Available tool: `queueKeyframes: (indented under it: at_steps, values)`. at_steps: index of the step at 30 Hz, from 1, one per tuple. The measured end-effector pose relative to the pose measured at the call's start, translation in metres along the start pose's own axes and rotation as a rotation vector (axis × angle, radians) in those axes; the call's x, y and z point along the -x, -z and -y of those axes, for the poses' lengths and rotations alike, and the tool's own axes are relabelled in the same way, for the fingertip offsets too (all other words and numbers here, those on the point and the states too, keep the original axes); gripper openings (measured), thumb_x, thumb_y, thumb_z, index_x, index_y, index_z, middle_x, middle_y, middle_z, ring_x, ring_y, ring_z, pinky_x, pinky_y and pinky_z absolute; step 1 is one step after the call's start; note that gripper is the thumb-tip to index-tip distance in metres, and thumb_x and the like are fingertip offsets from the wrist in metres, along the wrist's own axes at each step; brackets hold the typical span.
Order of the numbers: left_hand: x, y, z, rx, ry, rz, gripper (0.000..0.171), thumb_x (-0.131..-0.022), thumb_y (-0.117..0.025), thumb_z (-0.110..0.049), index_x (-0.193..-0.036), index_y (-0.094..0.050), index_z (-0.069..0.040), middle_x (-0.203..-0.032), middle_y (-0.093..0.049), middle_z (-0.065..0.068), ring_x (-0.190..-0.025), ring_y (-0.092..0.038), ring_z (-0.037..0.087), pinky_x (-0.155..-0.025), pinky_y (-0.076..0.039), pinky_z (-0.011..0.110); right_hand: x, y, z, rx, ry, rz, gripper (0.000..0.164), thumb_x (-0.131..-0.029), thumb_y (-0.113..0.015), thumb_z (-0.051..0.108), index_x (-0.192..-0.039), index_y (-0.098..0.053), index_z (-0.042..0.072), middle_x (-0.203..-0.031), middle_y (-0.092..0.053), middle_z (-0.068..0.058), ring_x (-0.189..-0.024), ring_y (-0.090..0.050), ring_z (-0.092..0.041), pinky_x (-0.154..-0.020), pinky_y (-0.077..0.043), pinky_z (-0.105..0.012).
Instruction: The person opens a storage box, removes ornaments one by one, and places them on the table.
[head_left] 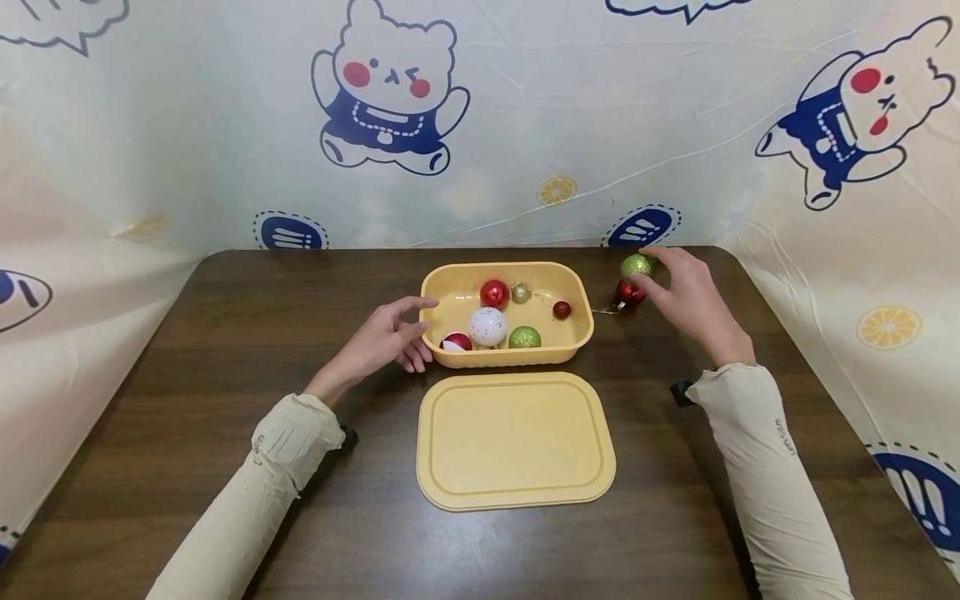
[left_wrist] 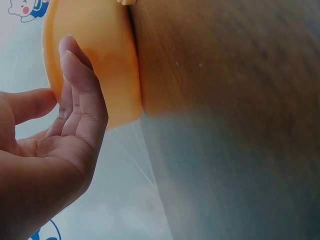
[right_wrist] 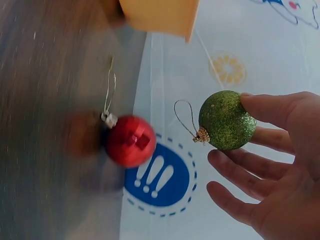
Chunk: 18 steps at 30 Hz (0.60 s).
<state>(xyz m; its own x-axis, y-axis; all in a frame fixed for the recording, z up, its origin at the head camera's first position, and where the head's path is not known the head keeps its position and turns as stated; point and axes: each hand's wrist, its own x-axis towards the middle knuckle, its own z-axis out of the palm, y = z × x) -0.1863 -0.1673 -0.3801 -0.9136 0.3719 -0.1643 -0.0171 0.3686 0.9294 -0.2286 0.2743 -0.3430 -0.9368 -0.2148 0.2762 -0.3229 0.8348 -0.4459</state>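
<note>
My right hand (head_left: pixel 693 302) pinches a green glitter Christmas ball (right_wrist: pixel 227 120) between thumb and fingers; its gold cap and string loop hang free. Just below it, a shiny red Christmas ball (right_wrist: pixel 131 141) with a silver cap and gold string lies on the table to the right of the yellow box (head_left: pixel 510 357). At the box's left end is my left hand (head_left: pixel 386 335), its fingers loosely extended and fingertips right at the rim. Inside the box lie a white speckled ball (head_left: pixel 487 327), a red ball (head_left: pixel 494 293), another green ball (head_left: pixel 524 337) and several smaller or partly hidden ornaments.
A flat yellow lid (head_left: pixel 516 442) lies on the dark wooden table (head_left: pixel 315 508) just in front of the box. Behind the table and along its sides hangs a printed cloth (head_left: pixel 510 108) with cartoon bears.
</note>
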Motion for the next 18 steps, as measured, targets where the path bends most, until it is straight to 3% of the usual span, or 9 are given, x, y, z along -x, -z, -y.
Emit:
queueKeyframes:
  at_steps: [9, 18]
  values:
    - [0.0, 0.0, 0.0, -0.006, 0.008, -0.002, 0.046, -0.104, -0.052, -0.01, -0.148, -0.041, -0.008, -0.08, -0.07, 0.02, -0.067, -0.067, 0.042, -0.061, -0.06, 0.036, 0.003, 0.004, -0.03, -0.016, -0.044, -0.016, 0.043, -0.096, -0.068, 0.017, -0.13, -0.057, -0.006, -0.118, -0.058, -0.027, -0.102, -0.057, -0.041, -0.086, -0.05, -0.056]
    - [0.001, 0.0, -0.001, -0.001, 0.004, -0.004, 0.045, -0.104, -0.051, -0.01, -0.148, -0.041, -0.008, -0.08, -0.07, 0.019, -0.068, -0.067, 0.043, -0.06, -0.06, 0.036, 0.003, 0.0, -0.052, 0.055, -0.086, 0.015, 0.041, -0.095, -0.066, 0.014, -0.125, -0.056, -0.012, -0.111, -0.058, -0.032, -0.099, -0.053, -0.046, -0.087, -0.044, -0.06]
